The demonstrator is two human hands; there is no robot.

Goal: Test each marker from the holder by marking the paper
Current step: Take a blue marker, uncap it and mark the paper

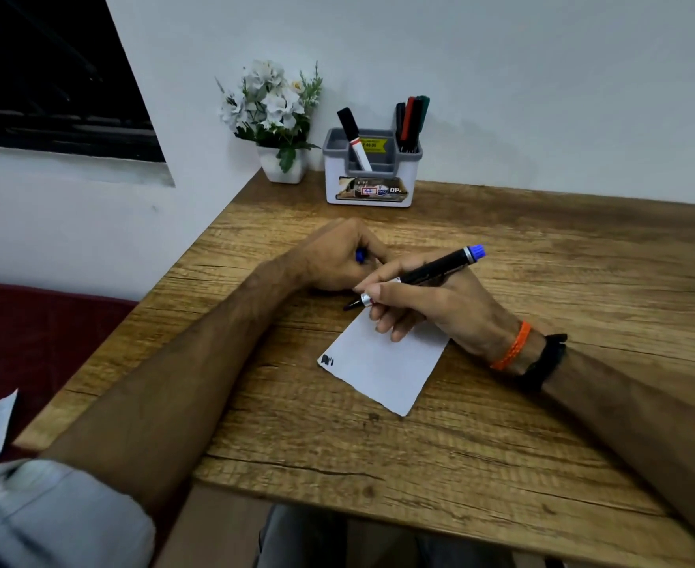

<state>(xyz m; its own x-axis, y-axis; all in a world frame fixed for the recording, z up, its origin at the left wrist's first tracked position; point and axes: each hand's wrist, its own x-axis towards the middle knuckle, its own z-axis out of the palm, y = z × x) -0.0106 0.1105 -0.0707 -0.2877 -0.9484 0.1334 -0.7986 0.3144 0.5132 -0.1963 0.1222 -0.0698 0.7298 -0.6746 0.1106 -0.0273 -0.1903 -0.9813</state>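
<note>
Wooden table [501, 444], flower pot [283, 168] beside holder [370, 186]; right fingers [382, 299] pinching marker [427, 272], left fingers [372, 250] clenching cap [361, 255]

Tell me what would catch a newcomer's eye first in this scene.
First, the right hand at the table's middle, gripping an uncapped blue-ended marker with its tip just beyond the far corner of the paper. Beside it the left hand holds the blue cap. Next, the dark scribble on the paper's left corner, and the marker holder by the wall.
</note>
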